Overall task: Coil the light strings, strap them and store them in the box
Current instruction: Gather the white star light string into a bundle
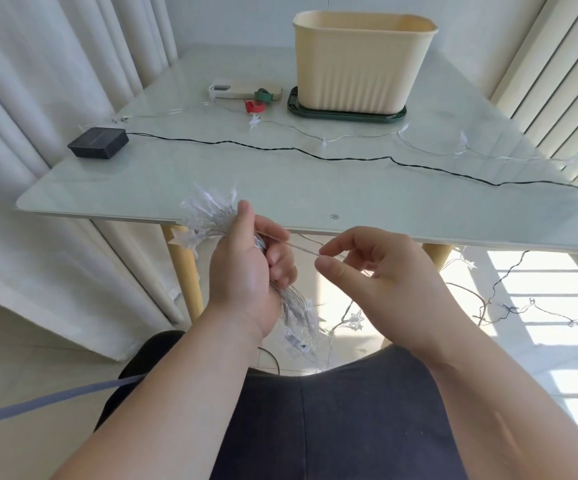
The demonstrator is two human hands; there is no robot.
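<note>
My left hand (246, 268) grips a coiled bundle of clear star lights (208, 216) just below the table's front edge; stars fan out above the fist and loops hang under it. My right hand (374, 268) pinches the thin clear wire (301, 248) that runs from the bundle. More of the star string (349, 136) lies loose across the glass table (211, 178) and trails on the floor to the right. A black wire (315, 156) leads to a black solar box (98, 143). The cream storage box (360, 60) stands open at the table's back on a dark green lid.
Red strap roll (255, 106) and green strap roll (264, 95) lie beside a pale phone-like case (235, 91) left of the box. Tangled wires (509, 306) cover the floor at right. Curtains hang on both sides. My dark-clothed lap fills the bottom.
</note>
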